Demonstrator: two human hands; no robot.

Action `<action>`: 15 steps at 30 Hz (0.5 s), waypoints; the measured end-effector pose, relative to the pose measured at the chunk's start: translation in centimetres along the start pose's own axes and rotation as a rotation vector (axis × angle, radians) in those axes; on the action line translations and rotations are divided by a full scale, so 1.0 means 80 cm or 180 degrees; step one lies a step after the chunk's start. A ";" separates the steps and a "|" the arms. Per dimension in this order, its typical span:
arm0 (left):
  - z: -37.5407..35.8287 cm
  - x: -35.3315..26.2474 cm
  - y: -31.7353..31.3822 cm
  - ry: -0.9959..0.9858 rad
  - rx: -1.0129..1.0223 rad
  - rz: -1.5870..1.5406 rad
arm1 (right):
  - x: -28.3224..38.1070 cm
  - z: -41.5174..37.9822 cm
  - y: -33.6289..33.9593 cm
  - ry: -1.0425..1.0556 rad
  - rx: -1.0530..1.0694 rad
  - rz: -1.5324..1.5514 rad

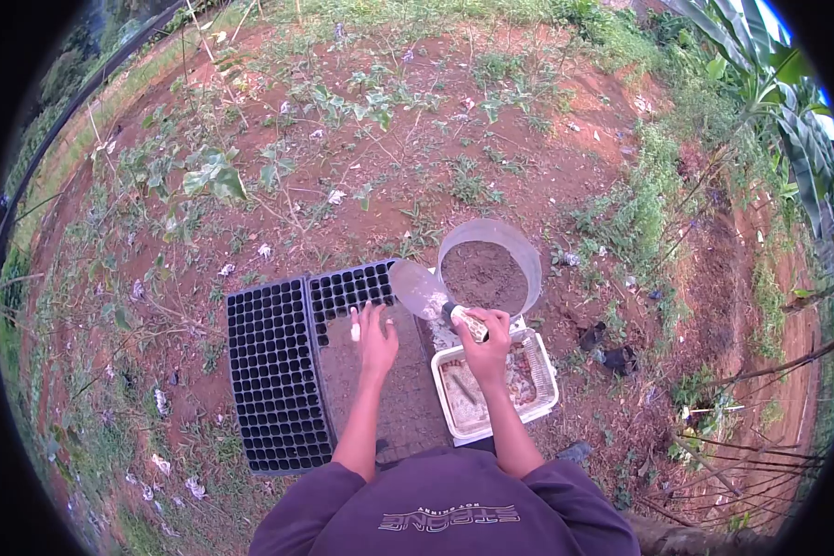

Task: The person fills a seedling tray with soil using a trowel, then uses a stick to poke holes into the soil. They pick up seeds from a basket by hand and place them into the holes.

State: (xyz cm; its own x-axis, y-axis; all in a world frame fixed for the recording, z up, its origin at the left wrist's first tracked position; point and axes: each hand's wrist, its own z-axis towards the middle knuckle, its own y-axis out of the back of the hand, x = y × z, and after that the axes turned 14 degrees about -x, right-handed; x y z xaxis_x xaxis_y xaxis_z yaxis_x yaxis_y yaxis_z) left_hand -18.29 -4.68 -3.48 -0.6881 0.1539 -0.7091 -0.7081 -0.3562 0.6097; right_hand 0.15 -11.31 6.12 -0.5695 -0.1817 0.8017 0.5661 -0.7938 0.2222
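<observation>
In the head view my right hand (pixel 487 345) grips the handle of a trowel (pixel 418 285). Its wide blade points up and left, between the seed tray and the round tub, with pale residue near its neck. My left hand (pixel 377 345) is spread over a seedling tray (pixel 347 389), fingers stretched forward at the line where soil-filled cells meet bare black ones. A small whitish piece (pixel 355 332) shows beside its fingers; I cannot make out what it is. Below my right hand lies a white plastic basket (pixel 443 394) holding reddish and pale bits and a short stick.
A second black seedling tray (pixel 271 375) with unfilled cells stands at the left. A round translucent tub (pixel 536 269) of soil sits beyond the basket. Dark objects (pixel 618 360) lie on the ground to the right. Leafy plants (pixel 218 176) and weeds grow ahead.
</observation>
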 end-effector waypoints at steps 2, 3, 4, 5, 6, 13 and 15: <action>0.013 -0.028 -0.022 -0.0109 -0.0081 -0.0091 | -0.012 0.021 0.017 -0.0039 -0.0033 -0.0116; 0.018 -0.042 -0.033 -0.0156 -0.0111 -0.0160 | -0.021 0.031 0.023 -0.0006 -0.0098 -0.0157; 0.022 -0.055 -0.043 -0.0201 -0.0136 -0.0223 | -0.030 0.040 0.031 -0.0022 -0.0094 -0.0161; 0.026 -0.069 -0.053 -0.0199 -0.0158 -0.0334 | -0.038 0.050 0.038 -0.0029 -0.0154 -0.0192; 0.030 -0.079 -0.064 -0.0286 -0.0151 -0.0352 | -0.045 0.060 0.045 -0.0036 -0.0213 -0.0223; 0.023 -0.142 -0.128 -0.0061 -0.0044 -0.0649 | -0.095 0.115 0.089 0.0039 -0.0246 -0.0499; 0.019 -0.152 -0.138 0.0082 -0.0055 -0.0600 | -0.107 0.126 0.098 0.0162 -0.0133 -0.0634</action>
State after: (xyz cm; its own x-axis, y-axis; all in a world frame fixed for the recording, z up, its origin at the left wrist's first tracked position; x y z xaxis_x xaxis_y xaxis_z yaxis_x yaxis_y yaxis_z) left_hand -2.34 -1.24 -1.06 -0.5389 0.1958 -0.8193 -0.8211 -0.3392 0.4591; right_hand 15.47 -10.15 6.60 -0.6976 -0.0470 0.7150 0.4147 -0.8402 0.3494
